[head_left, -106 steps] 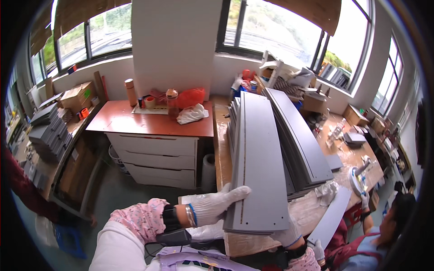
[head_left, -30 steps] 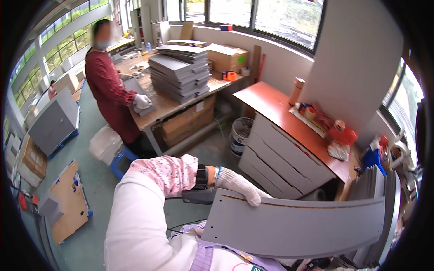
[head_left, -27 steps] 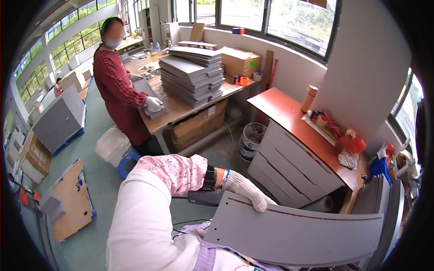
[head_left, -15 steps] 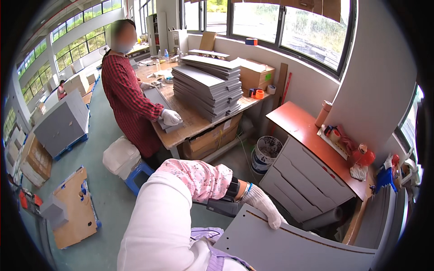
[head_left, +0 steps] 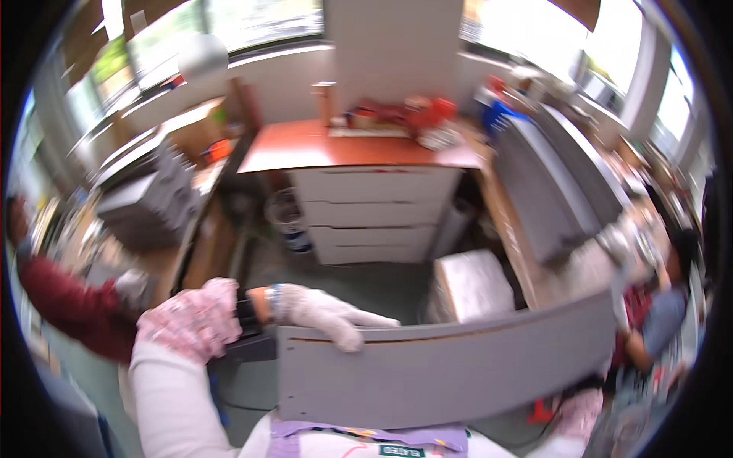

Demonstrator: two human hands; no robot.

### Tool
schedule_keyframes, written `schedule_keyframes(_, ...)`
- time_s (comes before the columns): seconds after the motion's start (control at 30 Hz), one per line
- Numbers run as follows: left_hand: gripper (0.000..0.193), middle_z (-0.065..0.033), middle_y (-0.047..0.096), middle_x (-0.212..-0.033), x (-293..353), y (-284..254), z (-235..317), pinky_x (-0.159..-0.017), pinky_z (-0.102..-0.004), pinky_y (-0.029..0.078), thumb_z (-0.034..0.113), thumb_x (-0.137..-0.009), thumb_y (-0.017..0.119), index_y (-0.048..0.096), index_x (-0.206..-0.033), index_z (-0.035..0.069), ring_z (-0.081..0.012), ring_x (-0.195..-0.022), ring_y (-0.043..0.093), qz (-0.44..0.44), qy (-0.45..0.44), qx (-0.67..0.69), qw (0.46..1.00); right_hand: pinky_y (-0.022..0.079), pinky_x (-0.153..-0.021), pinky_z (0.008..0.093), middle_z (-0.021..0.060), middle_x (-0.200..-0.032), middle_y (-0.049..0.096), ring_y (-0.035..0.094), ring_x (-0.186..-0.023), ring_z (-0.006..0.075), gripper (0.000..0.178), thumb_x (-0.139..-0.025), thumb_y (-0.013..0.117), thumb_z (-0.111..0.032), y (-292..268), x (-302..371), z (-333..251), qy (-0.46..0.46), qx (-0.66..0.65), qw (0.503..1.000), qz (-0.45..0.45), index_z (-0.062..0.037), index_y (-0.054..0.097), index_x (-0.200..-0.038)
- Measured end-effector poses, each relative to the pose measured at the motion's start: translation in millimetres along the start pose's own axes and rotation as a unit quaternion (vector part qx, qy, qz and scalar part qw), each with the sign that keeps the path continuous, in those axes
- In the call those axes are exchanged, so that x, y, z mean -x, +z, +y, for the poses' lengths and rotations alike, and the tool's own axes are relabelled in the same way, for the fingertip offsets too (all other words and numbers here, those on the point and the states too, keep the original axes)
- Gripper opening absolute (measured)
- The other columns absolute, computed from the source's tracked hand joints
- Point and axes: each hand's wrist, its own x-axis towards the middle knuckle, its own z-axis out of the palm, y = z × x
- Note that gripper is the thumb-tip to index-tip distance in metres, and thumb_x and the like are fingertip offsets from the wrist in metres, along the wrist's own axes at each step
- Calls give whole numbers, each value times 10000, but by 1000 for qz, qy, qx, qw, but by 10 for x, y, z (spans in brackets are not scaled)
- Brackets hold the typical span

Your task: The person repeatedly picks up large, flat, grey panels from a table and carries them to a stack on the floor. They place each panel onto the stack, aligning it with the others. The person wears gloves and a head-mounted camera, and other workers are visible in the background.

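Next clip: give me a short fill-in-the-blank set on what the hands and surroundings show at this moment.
1. The left hand, in a white ____, grips the top edge of the grey panel.
2. The cabinet behind has white drawers and a ____ top.
3. A white bucket stands to the cabinet's ____.

Missing words: glove; red-brown; left

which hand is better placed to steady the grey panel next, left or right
Left, probably. The gloved left hand already grips the top edge of the grey panel near its left end. The right hand is not visible anywhere in the picture.
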Motion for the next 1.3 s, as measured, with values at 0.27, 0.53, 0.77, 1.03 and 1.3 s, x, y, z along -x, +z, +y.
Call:
schedule_keyframes(0.27,1052,-161,243,-1506,-774,159,254,-1118,-347,213,482,-754,731,148,-1476,-14,-228,-1363,270,-52,-111,-66,990,521,-810,322,82,-1077,653,640,-924,190,578,-878,595,-501,-1077,1784,-163,-12,20,982,190,-60,544,-1248)
schedule_keyframes(0.53,1007,-136,258,-1500,-1680,577,570,-1101,-349,257,459,-802,700,117,-1482,-2,-201,-1346,302,-123,-180,-24,976,523,-815,341,105,-1096,643,639,-950,214,475,-901,602,-398,-1539,3273,101,-75,-28,953,293,-38,548,-1206)
schedule_keyframes(0.77,849,-176,530,-1294,-1989,797,654,-1008,-346,410,574,-842,584,369,-1385,-42,-223,-1181,523,-64,-149,-45,986,506,-864,352,105,-1109,632,615,-1002,228,525,-919,543,-446,-1567,4391,630,-183,-31,906,380,-34,528,-1243)
schedule_keyframes(1.03,860,-145,542,-1238,-1869,1071,198,-956,-360,455,714,-862,385,328,-1423,65,-223,-1112,548,177,-23,50,983,516,-854,344,94,-1119,611,613,-992,214,538,-921,532,-463,-1112,5382,1195,-228,-14,865,447,-42,508,-1254)
schedule_keyframes(1.3,809,-126,519,-1235,-1637,1163,152,-932,-355,474,701,-876,380,400,-1363,55,-210,-1138,514,206,-9,127,970,516,-763,315,39,-983,638,617,-874,160,361,-921,575,-388,157,5588,1724,-251,-75,749,608,-77,592,-1102)
